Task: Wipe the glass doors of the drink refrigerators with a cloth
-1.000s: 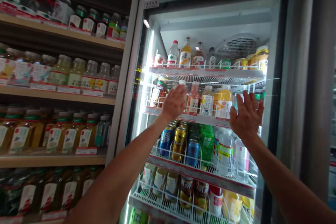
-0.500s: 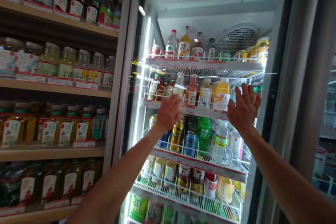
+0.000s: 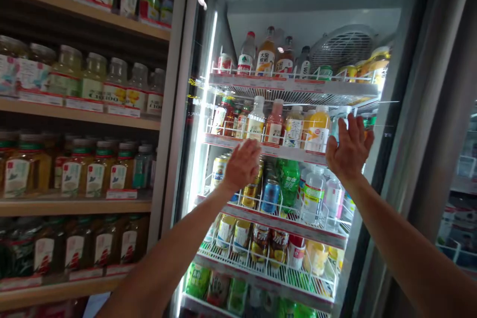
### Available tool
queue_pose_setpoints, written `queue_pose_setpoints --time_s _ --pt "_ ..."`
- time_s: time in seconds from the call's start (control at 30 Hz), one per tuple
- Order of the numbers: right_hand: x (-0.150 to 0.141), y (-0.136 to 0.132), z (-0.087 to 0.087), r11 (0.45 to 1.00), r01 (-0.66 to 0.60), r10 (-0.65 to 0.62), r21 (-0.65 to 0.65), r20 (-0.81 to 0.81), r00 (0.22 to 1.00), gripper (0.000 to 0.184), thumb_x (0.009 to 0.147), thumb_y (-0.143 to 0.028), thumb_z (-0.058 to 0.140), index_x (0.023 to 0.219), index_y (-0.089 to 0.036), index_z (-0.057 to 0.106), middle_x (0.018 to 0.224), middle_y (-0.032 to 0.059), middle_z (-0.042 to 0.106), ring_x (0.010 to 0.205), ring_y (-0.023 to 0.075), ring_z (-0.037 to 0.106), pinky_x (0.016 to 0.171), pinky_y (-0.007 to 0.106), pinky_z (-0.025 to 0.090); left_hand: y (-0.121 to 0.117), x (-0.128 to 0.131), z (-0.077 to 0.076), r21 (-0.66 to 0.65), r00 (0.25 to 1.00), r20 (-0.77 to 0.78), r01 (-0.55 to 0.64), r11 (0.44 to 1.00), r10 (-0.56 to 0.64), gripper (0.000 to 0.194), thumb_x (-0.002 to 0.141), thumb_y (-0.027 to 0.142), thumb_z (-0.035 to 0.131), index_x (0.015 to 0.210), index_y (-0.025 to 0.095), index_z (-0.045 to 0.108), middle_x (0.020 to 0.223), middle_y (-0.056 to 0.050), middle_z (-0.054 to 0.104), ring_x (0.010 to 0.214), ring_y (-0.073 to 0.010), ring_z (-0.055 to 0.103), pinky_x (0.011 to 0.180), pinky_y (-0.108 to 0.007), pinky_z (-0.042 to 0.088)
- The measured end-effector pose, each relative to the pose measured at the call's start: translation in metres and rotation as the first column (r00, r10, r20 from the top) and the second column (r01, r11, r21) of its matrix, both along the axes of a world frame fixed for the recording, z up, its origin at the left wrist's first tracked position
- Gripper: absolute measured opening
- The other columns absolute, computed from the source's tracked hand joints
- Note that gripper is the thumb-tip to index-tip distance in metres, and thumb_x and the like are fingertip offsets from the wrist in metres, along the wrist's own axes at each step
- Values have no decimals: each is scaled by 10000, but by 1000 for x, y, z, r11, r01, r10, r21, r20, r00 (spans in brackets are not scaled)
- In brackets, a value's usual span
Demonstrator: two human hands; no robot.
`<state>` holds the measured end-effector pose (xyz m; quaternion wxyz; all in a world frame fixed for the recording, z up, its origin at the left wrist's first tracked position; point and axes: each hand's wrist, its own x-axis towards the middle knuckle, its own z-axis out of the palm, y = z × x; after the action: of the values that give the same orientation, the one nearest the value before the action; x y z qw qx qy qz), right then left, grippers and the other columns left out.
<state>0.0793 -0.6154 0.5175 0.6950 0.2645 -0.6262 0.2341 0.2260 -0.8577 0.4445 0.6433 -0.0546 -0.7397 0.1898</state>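
Left hand [image 3: 242,165] has dropped below the white-capped bottle [image 3: 256,121], right hand [image 3: 348,151] raised

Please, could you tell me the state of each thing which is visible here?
Left hand: raised, open, empty
Right hand: raised, open, fingers spread
Glass door: appears closed
Light strip: lit
Fan: running or not, cannot tell
Pink bottle: upright, capped
Blue can: upright
Green-capped bottles: upright, capped

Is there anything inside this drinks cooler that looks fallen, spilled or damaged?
Nothing stands out. The bottles in the cooler appear upright, with no visible spill or damage. The shelves slope in the picture, probably from the camera angle.
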Motion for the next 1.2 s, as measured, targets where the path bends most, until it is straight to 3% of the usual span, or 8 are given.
queue_pose_setpoints --time_s 0.17,0.3,0.4,0.63,0.73,0.87,1.1,1.2 --pt "3 -1 3 1000 -18 18 15 13 1000 520 870 -339 332 1339 -117 368 1426 143 330 1339 296 245 1053 545 175 -36 12 10 474 946 -307 59 878 102 495 847 277 381 1299 76 386 1439 -146 293 1348 -301 210 1096 -482 250" --pt "14 0 -2 996 -20 18 89 18 1000 515 881 -327 302 1356 -134 349 1428 140 329 1332 302 257 1056 538 157 33 -19 -17 98 999 -22 50 994 -48 478 845 272 377 1302 136 403 1427 -98 335 1366 -226 180 1105 -434 257" --pt "22 6 -28 990 -4 6 142 -14 1000 534 872 -335 341 1370 -144 322 1446 122 301 1339 296 246 1076 521 133 56 -26 -39 -175 985 151 110 978 -84 451 845 289 395 1277 167 441 1400 -49 391 1359 -195 205 1102 -396 269" --pt "-13 54 -113 975 61 -49 216 -60 997 593 850 -289 449 1400 -204 247 1416 120 362 1317 275 309 1065 526 179 -7 -8 -26 180 950 -310 105 978 -45 489 821 224 423 1300 127 409 1391 -144 380 1336 -247 266 1068 -459 287" --pt "-29 67 -126 980 39 -21 196 -89 996 597 841 -279 463 1398 -211 261 1406 122 378 1304 282 332 1063 514 209 40 -33 -31 159 946 -305 163 974 -108 498 821 211 410 1311 126 391 1402 -132 367 1348 -242 235 1075 -449 280" --pt "-31 66 -126 984 39 -18 171 -124 992 570 843 -279 453 1386 -209 295 1396 116 396 1292 281 354 1074 503 208 102 -58 -64 -213 982 88 185 959 -170 457 827 258 420 1271 152 443 1376 -57 425 1350 -202 232 1102 -376 256" --pt "-39 71 -126 988 34 -11 153 -153 988 528 835 -296 456 1345 -184 377 1353 119 453 1271 279 386 1065 497 242 -29 12 -72 201 980 -190 -23 979 62 523 851 242 415 1357 149 322 1429 -134 320 1353 -238 223 1089 -434 252" --pt "-27 55 -128 995 32 -19 96 -134 991 544 841 -312 451 1359 -176 359 1373 135 422 1292 290 351 1076 494 218 -39 21 -75 298 965 -242 -24 954 100 539 852 221 414 1370 138 293 1440 -149 289 1360 -253 195 1081 -452 266"
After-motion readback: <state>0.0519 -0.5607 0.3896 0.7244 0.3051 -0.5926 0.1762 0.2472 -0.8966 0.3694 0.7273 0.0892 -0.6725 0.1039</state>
